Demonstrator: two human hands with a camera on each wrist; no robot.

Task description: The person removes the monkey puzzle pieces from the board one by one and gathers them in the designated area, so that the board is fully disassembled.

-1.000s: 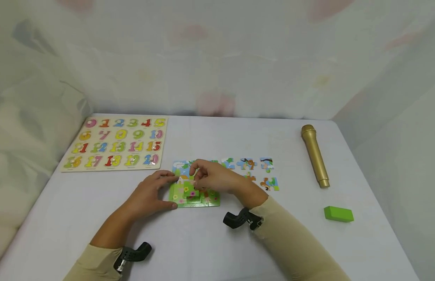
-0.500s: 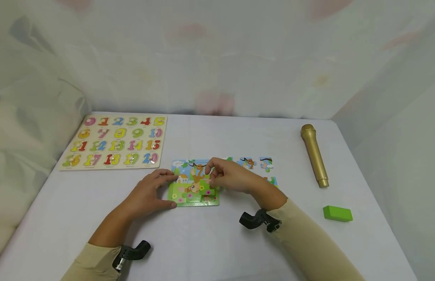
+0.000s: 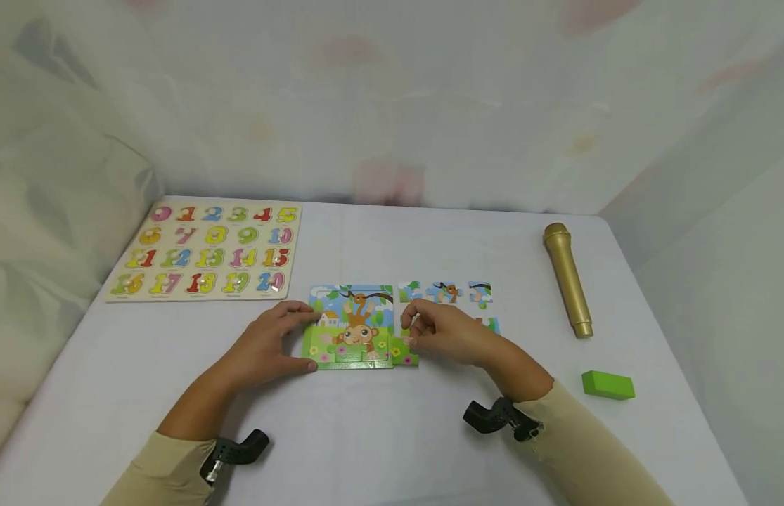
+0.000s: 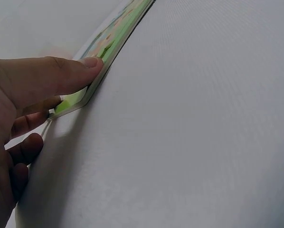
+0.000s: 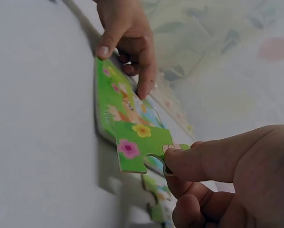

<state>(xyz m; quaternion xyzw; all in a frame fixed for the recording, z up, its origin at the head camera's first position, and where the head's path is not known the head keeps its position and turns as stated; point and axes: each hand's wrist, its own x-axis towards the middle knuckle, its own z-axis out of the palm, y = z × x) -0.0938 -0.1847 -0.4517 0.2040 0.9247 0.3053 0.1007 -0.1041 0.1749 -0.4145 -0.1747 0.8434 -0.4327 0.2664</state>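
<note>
My left hand (image 3: 274, 341) holds the left side of a monkey jigsaw puzzle board (image 3: 335, 365), thumb on its near corner and fingers at the left edge. In the left wrist view the thumb lies on top of the green border (image 4: 114, 45). My right hand (image 3: 451, 334) pinches a green puzzle piece (image 5: 132, 135) between thumb and fingers. Pink and yellow flowers are printed on it. In the head view this piece (image 3: 406, 356) is just right of the board's lower right corner; the right wrist view shows it tilted.
Several loose puzzle pieces (image 3: 445, 292) lie in rows right of the board, partly behind my right hand. A number board (image 3: 281, 289) is at the back left. A gold toy microphone (image 3: 567, 281) and a green block (image 3: 609, 385) lie on the right.
My right hand has carried the green puzzle piece rightward, from over the board to beyond its right edge. The monkey picture is now uncovered. My left hand stays at the board.
</note>
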